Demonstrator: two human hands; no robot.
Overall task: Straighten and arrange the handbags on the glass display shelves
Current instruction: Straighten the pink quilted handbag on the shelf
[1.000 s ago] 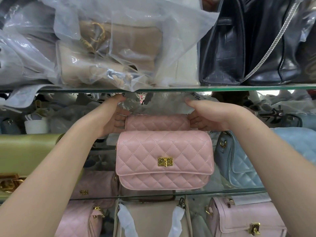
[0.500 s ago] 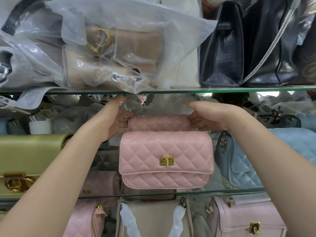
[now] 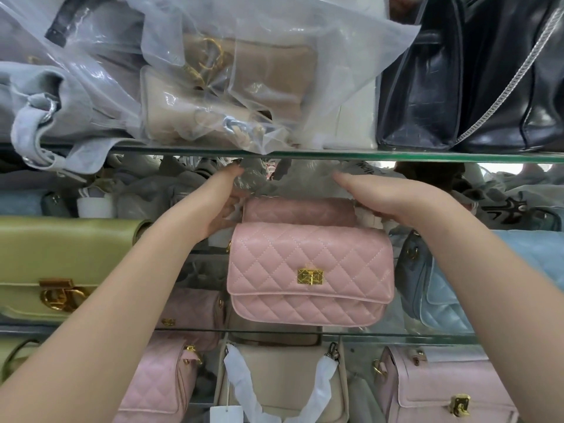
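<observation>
Left hand [image 3: 224,203]: centre frame, fingers curled round the left end of the rear pink bag [image 3: 300,210].
Right hand [image 3: 384,196]: fingers curled on that bag's right end.
Rear pink bag: mid-frame on the glass shelf [image 3: 427,335], just behind the front pink bag [image 3: 309,273].

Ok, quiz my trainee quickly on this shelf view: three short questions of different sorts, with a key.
1. True or false: the left hand and the right hand grip the front pink quilted flap bag with the gold clasp.
2. Which bag stands beside that front bag, to its right in the view? A) olive green smooth bag B) light blue quilted bag C) cream bag with wrapped handle
3. Fill in: the black crocodile-textured bag stands on the ___ glass shelf.
Key: 1 false, they hold the rear pink quilted bag at its ends. 2 B. 3 upper.
</observation>
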